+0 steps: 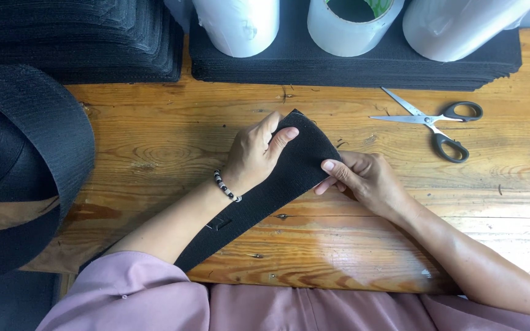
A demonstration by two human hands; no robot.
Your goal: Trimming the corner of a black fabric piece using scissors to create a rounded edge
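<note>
Near the middle of the wooden desk (154,141), both hands hold a wide black woven strap (289,175) that runs from the desk's near edge up toward the centre, its upper end bent over. The left hand (254,153) is curled around that end from the left, thumb pressed on top and fingers underneath; a beaded bracelet (226,186) sits on the wrist. The right hand (363,179) pinches the strap's right edge, thumb on top, the other fingers tucked below. A pair of scissors (440,122) with dark handles lies shut toward the far right, well apart from the hands. Along the far edge lie flat stacks of black cut pieces (357,67), with three white rolls of film (237,24) standing on them; the middle one shows a green inner core. A large coil of black strap (26,159) fills the left edge.
</note>
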